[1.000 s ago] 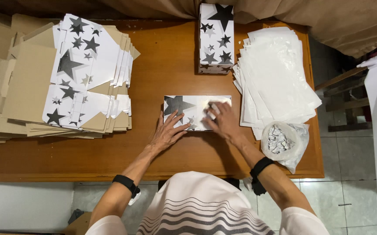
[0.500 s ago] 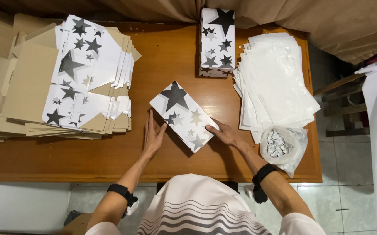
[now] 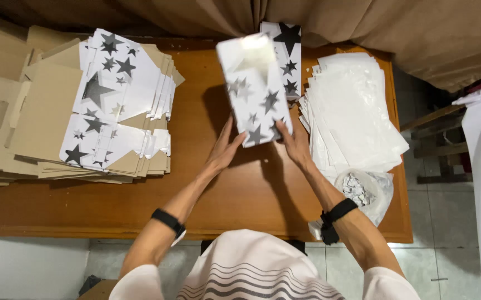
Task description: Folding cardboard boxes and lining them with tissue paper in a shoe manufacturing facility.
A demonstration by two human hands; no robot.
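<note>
Between both hands I hold up a white box with black stars (image 3: 256, 89), raised above the wooden table (image 3: 207, 183) and tilted away from me. My left hand (image 3: 223, 149) presses its lower left side. Against its lower right edge rests my right hand (image 3: 293, 145). Both wrists wear black bands.
A pile of flat star-printed cardboard blanks (image 3: 101, 111) lies at the left. Another finished star box (image 3: 289, 58) stands at the table's back. White sheets (image 3: 351, 111) are stacked at the right, with a clear plastic bag of small pieces (image 3: 362, 189) below them. A brown curtain hangs behind.
The box lay flat on the table under my hands a second ago. I have lifted it up and turned it upright, moving it toward the back.
</note>
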